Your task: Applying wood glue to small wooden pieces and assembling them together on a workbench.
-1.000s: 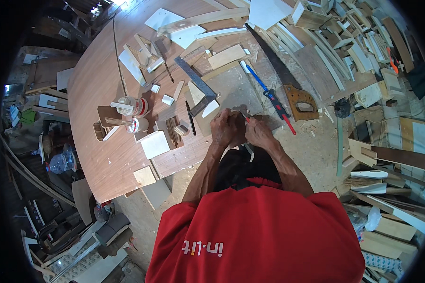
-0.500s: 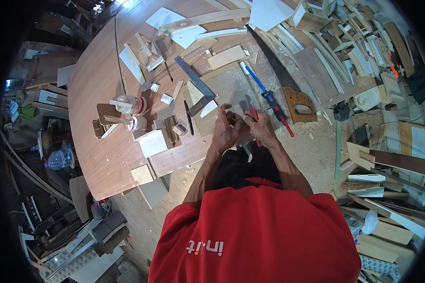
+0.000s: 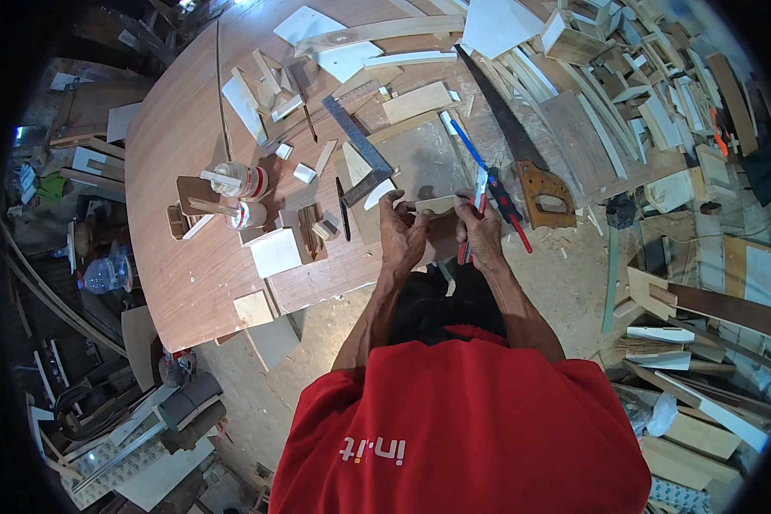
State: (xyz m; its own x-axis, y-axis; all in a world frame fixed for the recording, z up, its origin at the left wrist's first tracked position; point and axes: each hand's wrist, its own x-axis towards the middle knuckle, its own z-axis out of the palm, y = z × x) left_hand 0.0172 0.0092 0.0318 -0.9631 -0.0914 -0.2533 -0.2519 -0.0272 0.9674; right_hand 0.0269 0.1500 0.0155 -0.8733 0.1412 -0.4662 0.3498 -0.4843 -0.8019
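Note:
Both of my hands hold a small thin wooden board (image 3: 442, 230) upright at the near edge of the table, its pale edge uppermost. My left hand (image 3: 403, 233) is closed on the board's left end. My right hand (image 3: 481, 231) pinches the right end and also grips a slim red tool (image 3: 480, 202), which sticks out above and below the fingers; its exact kind is unclear. Just right of it lies a long blue, black and red tool (image 3: 497, 188). A metal try square (image 3: 357, 141) rests beyond my left hand, with a thin black stick-like tool (image 3: 343, 210) beside it.
A handsaw (image 3: 546, 195) lies to the right. On the left of the table (image 3: 176, 283) stand a jar (image 3: 240, 180) and a smaller jar (image 3: 247, 214), near a white-faced block (image 3: 276, 253). Several wood offcuts (image 3: 415, 102) lie farther back; stacked scraps (image 3: 660, 111) crowd the right.
The thin board has come up between my hands and now stands upright. My left hand has closed on it, and the red tool has shifted in my right hand.

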